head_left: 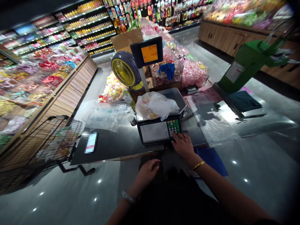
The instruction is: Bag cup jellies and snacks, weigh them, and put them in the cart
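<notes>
My right hand (184, 145) rests at the keypad (172, 127) of a digital weighing scale (154, 132), an outstretched fingertip on or just above the keys; it holds nothing. A knotted-looking, translucent white plastic bag (154, 106) with pale contents lies on the scale's pan. The orange display (149, 53) on a post reads 0.744 on its upper line. My left hand (148, 171) hovers below the counter's front edge, fingers loosely bent and apart, nothing visible in it.
A phone (91, 142) and flat clear plastic bags (105, 115) lie left on the metal counter (117, 143). A fan (125, 68) stands behind the scale. A shopping cart (58, 140) is at left, a green bag-sealing-like machine (246, 65) at right. Candy bins (53, 72) surround.
</notes>
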Available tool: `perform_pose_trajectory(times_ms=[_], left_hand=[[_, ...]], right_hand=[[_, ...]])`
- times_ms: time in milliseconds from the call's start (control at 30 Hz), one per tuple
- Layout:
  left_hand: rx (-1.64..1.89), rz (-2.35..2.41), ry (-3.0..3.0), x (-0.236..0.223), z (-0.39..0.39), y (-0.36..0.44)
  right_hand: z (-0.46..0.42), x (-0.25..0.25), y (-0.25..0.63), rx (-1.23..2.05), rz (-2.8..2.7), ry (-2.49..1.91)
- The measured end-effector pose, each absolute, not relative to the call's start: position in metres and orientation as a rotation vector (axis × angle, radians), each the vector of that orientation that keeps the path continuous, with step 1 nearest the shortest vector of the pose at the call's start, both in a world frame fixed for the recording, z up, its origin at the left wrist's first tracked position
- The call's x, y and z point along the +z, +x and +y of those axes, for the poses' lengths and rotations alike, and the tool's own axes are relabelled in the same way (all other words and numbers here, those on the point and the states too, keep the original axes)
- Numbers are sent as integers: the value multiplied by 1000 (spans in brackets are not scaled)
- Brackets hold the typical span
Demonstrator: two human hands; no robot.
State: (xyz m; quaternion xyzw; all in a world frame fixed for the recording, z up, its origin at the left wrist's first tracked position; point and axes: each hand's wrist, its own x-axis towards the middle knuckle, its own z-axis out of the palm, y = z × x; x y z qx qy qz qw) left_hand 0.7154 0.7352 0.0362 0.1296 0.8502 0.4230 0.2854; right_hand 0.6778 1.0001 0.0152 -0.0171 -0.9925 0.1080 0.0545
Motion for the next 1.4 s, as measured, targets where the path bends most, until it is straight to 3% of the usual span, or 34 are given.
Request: perform_pose_trajectory(times_ms=[933, 1100, 1400], left_hand=[[1046, 2271, 430, 35, 747, 717], [1045, 2252, 414, 37, 749, 716], [1015, 2232, 407, 24, 750, 716]], right_hand=[[991, 24, 674, 295, -3034, 37], [1008, 14, 677, 448, -2935, -10], [1091, -28, 622, 835, -2725, -548]])
